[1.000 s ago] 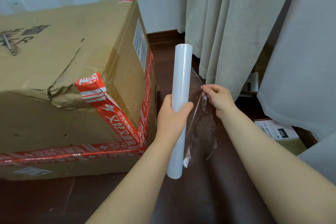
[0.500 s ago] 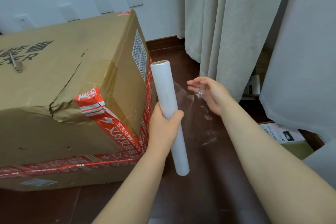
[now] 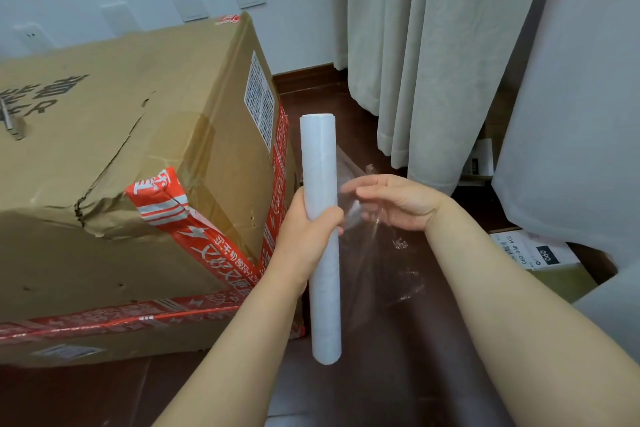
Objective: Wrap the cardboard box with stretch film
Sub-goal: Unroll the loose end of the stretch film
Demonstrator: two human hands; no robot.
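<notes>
Far left: a large brown cardboard box sits on the dark brown wooden floor. Its top is creased and torn near the front edge. Red-and-white printed packing tape runs over the crushed front corner and along the bottom edge. A white printed label is stuck on the side facing the roll. None of the box shows film on it yet.

Just right of the box: your left hand grips a white roll of stretch film around its middle, with the fingers curled round the far side and the thumb across the front. The roll stands nearly upright, held just beside the box's taped corner, with its lower end off the floor.

Right of the roll: a loose sheet of clear film trails from it, wrinkled, towards your right hand. That hand's fingers reach out straight and close together towards the roll, partly behind the film. You cannot tell whether the thumb pinches the sheet.

Further right: pale beige curtains hang to the floor. Far right, low: a small carton with a white shipping label lies on the floor.
</notes>
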